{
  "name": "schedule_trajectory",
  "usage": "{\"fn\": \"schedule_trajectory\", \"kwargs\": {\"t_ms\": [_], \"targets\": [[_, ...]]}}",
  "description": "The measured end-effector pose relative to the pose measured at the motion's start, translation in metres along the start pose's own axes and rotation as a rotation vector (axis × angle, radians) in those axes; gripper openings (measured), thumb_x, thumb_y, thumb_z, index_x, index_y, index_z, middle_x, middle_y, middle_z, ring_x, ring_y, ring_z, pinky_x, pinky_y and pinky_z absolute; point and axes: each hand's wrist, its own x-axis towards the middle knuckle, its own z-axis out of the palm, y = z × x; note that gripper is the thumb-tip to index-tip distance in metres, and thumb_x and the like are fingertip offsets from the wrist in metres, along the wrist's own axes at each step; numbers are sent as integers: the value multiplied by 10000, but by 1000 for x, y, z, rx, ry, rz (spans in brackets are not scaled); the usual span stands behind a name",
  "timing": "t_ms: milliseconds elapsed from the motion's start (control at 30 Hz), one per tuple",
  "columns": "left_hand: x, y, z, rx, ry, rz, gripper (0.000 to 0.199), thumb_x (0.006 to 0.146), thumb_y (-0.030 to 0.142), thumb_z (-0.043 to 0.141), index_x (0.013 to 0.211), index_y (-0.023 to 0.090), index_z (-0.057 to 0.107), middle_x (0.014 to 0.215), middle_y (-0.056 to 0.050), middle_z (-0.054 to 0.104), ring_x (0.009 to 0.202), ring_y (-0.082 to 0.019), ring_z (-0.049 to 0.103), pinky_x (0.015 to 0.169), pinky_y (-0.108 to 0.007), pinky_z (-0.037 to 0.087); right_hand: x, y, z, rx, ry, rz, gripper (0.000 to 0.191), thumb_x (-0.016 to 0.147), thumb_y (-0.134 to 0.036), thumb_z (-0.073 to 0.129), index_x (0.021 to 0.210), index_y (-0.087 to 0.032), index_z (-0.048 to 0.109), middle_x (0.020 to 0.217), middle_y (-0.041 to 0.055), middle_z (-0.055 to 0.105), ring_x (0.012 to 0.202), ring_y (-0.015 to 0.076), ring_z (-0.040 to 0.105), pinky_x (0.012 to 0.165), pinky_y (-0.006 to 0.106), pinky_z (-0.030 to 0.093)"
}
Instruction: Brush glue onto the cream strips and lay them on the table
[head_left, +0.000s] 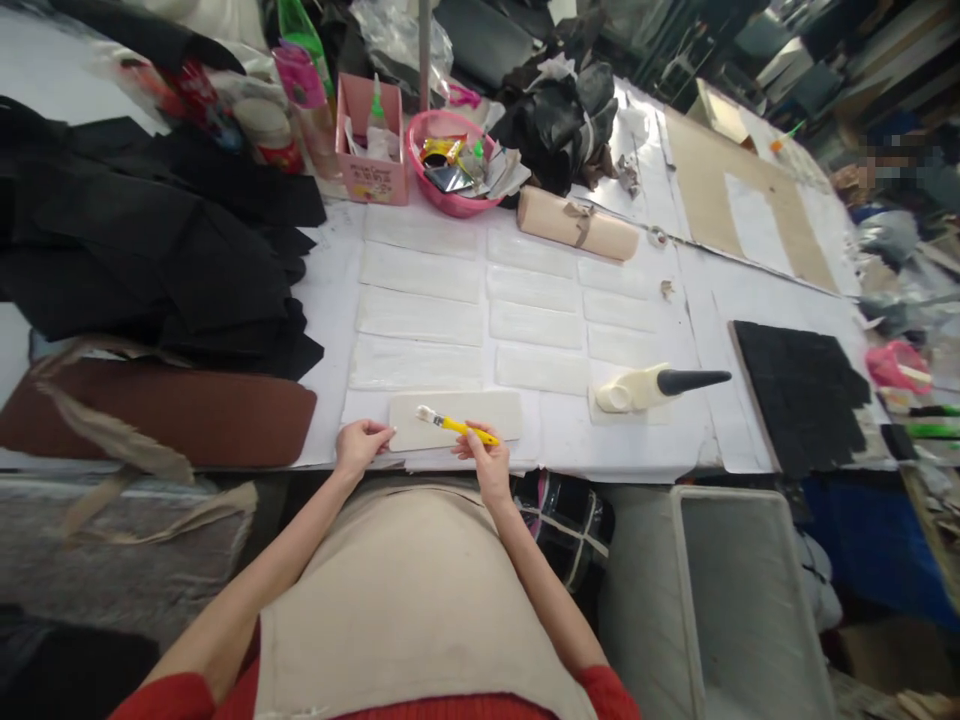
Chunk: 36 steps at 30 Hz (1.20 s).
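Note:
My right hand [486, 460] grips a paintbrush [465, 429] by its yellow handle, its whitish bristles pointing left over a pale beige rectangular panel [405, 428]. At the panel's left end my left hand [362, 446] is closed, thumb and forefinger pinched at its edge. The panel lies flat near the table's front edge. Beyond it, several whitish rectangular strips [420, 322] lie in rows on the white-covered table [330, 300]. To the right, a cream bottle [634, 390] with a long black nozzle lies on its side on a pale piece.
Black sheets [150, 230] and a brown padded piece [187, 415] with straps fill the left. A pink box [373, 180], a pink basket [452, 205] and a tied roll [559, 222] stand behind. Black pieces [799, 395] lie right; a grey bin [739, 600] stands below.

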Motion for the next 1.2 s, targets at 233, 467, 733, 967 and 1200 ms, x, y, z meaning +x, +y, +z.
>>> {"fn": "schedule_trajectory", "kwargs": {"t_ms": [233,467,733,967,1200], "targets": [[5,-6,-1,17,-44,35,281,566,410,747,674,173,643,540,-23,655,469,-168,622,489,-262,490,23,14,42,-83,-103,-12,422,794,-520,708,1024,-169,660,725,14,717,575,152,707,495,213,534],[5,-7,-1,17,-33,58,251,591,383,743,690,193,612,547,-6,646,473,-168,627,479,-255,479,36,24,40,-120,-73,2,408,773,-504,719,987,-161,663,694,5,704,542,141,693,479,204,524],[4,-6,-4,98,-52,96,213,639,380,711,682,196,611,528,-4,641,465,-162,615,472,-246,455,37,11,-30,-199,221,-79,439,771,-484,700,1032,-133,665,732,32,720,599,165,712,499,218,517],[0,2,-4,60,-54,42,227,607,364,726,688,184,614,536,-5,642,466,-153,599,475,-253,470,30,-5,-88,-299,539,-176,452,794,-490,651,1071,-133,650,778,44,724,652,167,714,582,249,540],[-2,2,-8,-46,-108,37,273,519,309,781,693,165,629,571,-4,646,509,-151,616,503,-259,500,-3,-11,-25,-601,95,-379,263,925,-393,579,1073,-217,706,966,60,723,811,183,701,777,291,530]]}}
